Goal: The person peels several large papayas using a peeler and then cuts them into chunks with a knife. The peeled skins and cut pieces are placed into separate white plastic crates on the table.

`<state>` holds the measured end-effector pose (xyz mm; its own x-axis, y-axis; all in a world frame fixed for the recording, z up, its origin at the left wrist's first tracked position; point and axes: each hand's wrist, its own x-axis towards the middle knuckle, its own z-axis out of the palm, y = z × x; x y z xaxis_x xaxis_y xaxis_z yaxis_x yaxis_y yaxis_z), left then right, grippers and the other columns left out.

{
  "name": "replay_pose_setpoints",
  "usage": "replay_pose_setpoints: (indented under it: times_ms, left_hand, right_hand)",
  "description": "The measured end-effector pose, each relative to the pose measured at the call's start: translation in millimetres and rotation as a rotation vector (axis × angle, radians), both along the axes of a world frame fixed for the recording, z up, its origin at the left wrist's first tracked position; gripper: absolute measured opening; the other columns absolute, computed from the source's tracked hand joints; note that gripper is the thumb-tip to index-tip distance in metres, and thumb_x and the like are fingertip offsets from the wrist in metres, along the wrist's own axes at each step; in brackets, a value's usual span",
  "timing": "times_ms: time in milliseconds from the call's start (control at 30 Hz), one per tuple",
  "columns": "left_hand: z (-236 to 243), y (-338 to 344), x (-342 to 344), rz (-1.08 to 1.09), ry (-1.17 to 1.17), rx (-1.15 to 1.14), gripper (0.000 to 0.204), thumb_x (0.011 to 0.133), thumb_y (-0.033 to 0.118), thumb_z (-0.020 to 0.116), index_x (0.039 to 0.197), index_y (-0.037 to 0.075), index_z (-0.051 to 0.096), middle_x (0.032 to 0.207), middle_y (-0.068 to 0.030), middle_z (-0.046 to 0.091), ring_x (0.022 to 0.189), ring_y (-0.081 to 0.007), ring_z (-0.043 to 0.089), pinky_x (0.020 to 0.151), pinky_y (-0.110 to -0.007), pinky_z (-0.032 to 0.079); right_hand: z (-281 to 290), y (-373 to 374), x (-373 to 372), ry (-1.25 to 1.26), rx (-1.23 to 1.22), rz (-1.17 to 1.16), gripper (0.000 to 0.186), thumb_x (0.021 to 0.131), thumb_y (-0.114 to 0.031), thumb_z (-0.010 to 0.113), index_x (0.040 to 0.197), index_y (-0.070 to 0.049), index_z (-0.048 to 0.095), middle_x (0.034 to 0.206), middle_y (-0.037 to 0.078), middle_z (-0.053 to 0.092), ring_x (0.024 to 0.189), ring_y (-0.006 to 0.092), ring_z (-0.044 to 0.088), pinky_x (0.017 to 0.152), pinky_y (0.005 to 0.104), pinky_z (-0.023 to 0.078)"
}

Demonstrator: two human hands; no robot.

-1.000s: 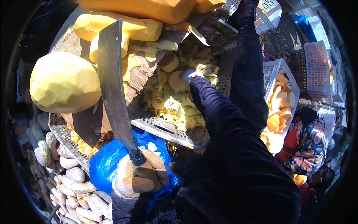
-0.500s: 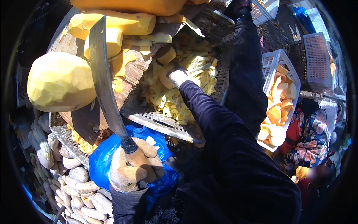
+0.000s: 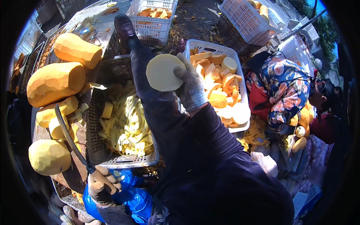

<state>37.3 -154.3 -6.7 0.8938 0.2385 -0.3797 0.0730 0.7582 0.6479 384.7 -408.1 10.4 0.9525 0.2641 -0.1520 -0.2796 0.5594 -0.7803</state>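
My left hand (image 3: 102, 184), in a glove, is closed round the wooden handle of a long-bladed knife (image 3: 68, 133), its blade pointing up and away. Between the thumb and fingers of my gloved right hand (image 3: 192, 85) is a thick round pale-yellow squash piece (image 3: 164, 72), its flat face upward, held over my outstretched leg. Just beyond it to the right is a white crate (image 3: 245, 98) of cut orange squash pieces (image 3: 221, 84). Peeled squashes (image 3: 56, 83) lie on the wooden board at left, with a rounded one (image 3: 50, 157) close to the knife.
A dark crate (image 3: 129, 162) of peelings (image 3: 129, 122) stands between the board and my leg. White crates (image 3: 152, 28) stand further off. At right a person in a flowered top (image 3: 285, 80) bends over squashes. Blue plastic (image 3: 137, 202) lies by my left hand.
My right hand has come up from the peelings crate with the round squash piece and moved right, toward the white crate. My view has swung right. The left hand keeps the knife.
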Motion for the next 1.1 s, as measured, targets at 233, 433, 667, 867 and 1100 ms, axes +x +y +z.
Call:
replay_pose_setpoints:
  times_ms: [233,433,667,867,1100]
  left_hand:
    - [-16.6,-1.7,13.8,-0.086,0.003,-0.042,0.048,0.084,0.021,0.065,0.122,-0.003,0.05,0.096,-0.0233,0.065,0.073,-0.0368,0.068,0.057,-0.05,0.057]
    - [-6.3,-18.7,38.5,0.022,0.181,0.085,0.053,0.075,0.026,0.075,0.108,-0.008,0.051,0.077,-0.0242,0.063,0.059,-0.0371,0.066,0.049,-0.048,0.057]
    - [-7.3,-25.4,69.5,-0.159,0.368,0.14,0.04,0.077,0.022,0.065,0.105,-0.005,0.057,0.075,-0.0189,0.063,0.056,-0.0319,0.062,0.049,-0.043,0.053]
    - [20.7,-51.7,142.0,-0.318,0.325,0.061,0.048,0.071,0.021,0.076,0.109,-0.005,0.059,0.083,-0.0152,0.067,0.069,-0.0274,0.068,0.063,-0.035,0.057]
    - [23.1,-86.7,213.6,-0.495,0.153,0.487,0.058,0.077,0.035,0.08,0.115,-0.003,0.06,0.098,-0.0119,0.066,0.09,-0.0167,0.065,0.076,-0.027,0.052]
  right_hand:
    - [-62.1,-112.2,157.4,0.188,-0.115,-0.434,0.052,0.095,-0.01,0.059,0.145,-0.005,0.044,0.133,0.017,0.058,0.115,0.0309,0.063,0.093,0.0429,0.055]
    - [-79.1,-116.5,219.1,-0.127,-1.887,0.114,0.057,0.095,-0.046,0.049,0.14,-0.012,0.053,0.132,0.02,0.061,0.127,0.0358,0.054,0.108,0.0421,0.041]
    - [-127.2,-123.6,212.5,-0.334,-2.054,0.121,0.046,0.098,-0.03,0.044,0.141,-0.015,0.048,0.145,0.01,0.051,0.133,0.029,0.049,0.108,0.0475,0.041]
    - [-94.4,-117.5,164.7,-0.552,-1.174,-0.151,0.061,0.094,-0.042,0.057,0.144,-0.008,0.049,0.126,0.017,0.065,0.108,0.0227,0.066,0.096,0.0334,0.049]
    - [7.6,11.5,-15.7,-0.045,-0.157,0.696,0.056,0.095,-0.035,0.06,0.136,0.002,0.048,0.128,0.017,0.058,0.112,0.0236,0.06,0.096,0.0357,0.048]
